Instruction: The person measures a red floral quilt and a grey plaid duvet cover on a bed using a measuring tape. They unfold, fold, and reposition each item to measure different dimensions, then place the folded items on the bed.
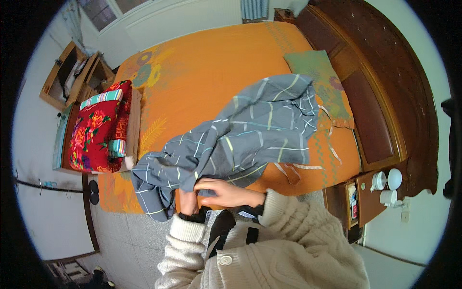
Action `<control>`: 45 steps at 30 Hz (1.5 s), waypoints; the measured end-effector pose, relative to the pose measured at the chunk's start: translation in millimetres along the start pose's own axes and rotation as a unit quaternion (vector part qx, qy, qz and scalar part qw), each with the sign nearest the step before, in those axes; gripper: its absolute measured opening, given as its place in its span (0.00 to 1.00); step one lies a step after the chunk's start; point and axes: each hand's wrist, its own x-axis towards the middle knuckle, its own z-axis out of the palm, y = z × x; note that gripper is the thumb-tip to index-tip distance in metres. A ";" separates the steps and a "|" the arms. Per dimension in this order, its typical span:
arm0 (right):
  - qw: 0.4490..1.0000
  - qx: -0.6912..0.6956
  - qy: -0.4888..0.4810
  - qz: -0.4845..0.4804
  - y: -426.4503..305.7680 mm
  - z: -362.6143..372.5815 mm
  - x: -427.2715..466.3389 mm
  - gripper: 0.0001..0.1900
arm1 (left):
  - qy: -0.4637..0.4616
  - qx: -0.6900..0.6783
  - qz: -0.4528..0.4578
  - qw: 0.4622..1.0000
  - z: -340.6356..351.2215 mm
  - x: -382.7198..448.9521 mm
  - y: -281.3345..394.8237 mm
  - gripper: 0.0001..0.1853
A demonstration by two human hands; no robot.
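Note:
A grey plaid cloth (245, 137) with white and yellow lines lies bunched across the orange bedsheet (216, 72). Close to my body, its near edge is at both my hands. My left hand (188, 202) is partly beneath a fold of the cloth, its fingers hidden. From the right, my right hand (227, 193) reaches over and its fingers pinch the fold beside the left hand. A white tape measure (306, 167) shows from under the cloth at the right, with more of it near the green patterned pillow (314, 67).
Folded red floral bedding (95, 133) is stacked at the left end of the bed. The wooden headboard (375, 137) rises at the right, above a nightstand (371, 198) holding white round items. A wooden cabinet (70, 79) stands at the upper left. Tiled floor (126, 234) shows below the bed.

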 end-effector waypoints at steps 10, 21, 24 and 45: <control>0.652 0.451 0.357 0.494 186.8 -54.7 -244.7 0.24 | -0.010 -0.211 0.002 0.977 12.5 -30.9 77.1 0.22; 0.522 0.562 0.457 0.450 283.8 1.0 -169.7 0.43 | -0.088 -0.137 0.182 0.970 -27.1 -82.0 157.3 0.26; 0.585 0.587 0.425 0.363 302.5 28.7 -152.9 0.38 | -0.046 -0.104 0.258 0.959 -51.3 -88.4 182.8 0.26; 0.617 0.716 0.317 0.074 -21.0 -19.3 6.3 0.22 | -0.329 0.179 -0.118 0.920 14.4 -9.1 43.4 0.41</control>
